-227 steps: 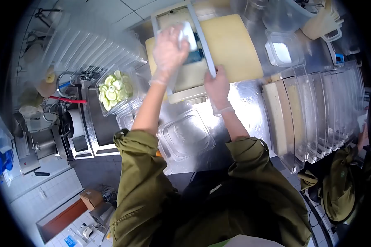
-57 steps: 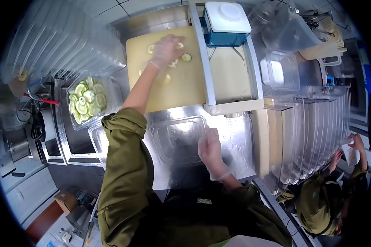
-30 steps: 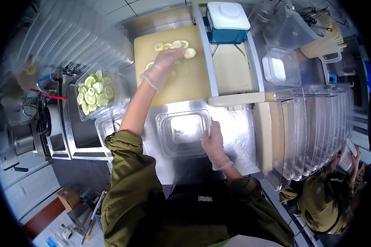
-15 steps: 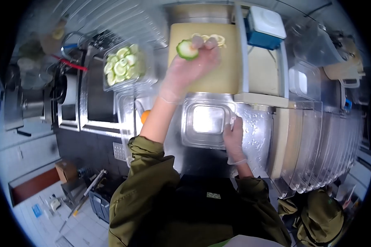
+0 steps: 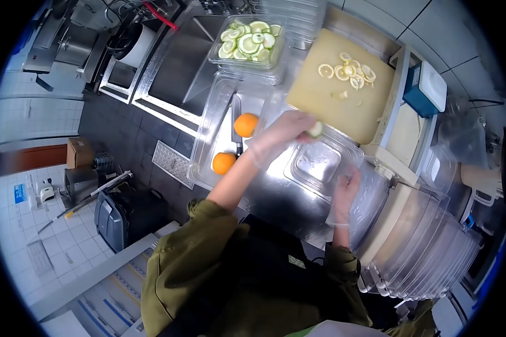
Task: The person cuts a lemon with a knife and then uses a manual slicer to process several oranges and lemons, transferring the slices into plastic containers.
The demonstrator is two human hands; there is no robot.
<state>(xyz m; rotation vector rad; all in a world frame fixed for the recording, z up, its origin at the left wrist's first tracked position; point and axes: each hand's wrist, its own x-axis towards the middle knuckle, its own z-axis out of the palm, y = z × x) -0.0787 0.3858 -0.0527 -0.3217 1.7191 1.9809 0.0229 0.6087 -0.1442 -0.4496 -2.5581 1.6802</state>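
My left hand point(image 5: 284, 132), in a clear glove, is closed on a green-skinned lime piece point(image 5: 315, 130) over the upper edge of a clear plastic container point(image 5: 305, 178). My right hand point(image 5: 344, 194), also gloved, has its fingers curled at the container's right rim and appears to grip it; the fingertips are blurred. Behind them lies a yellow cutting board point(image 5: 315, 84) with several thin lemon slices point(image 5: 349, 71) and small scraps on it. Left of the board stands a clear tub point(image 5: 215, 59) full of green-rimmed citrus slices point(image 5: 249, 43).
A clear tray point(image 5: 202, 160) on the left holds two oranges point(image 5: 245, 124) and a knife point(image 5: 236, 121). Beyond it is a sink point(image 5: 183, 73). A rack of clear panels point(image 5: 416, 247) stands on the right. A blue box with a white lid point(image 5: 427, 84) sits beside the board.
My left hand has moved from over the board down to the container with the lime piece. The view has turned, bringing the tray with oranges into sight. My right hand stays by the container.
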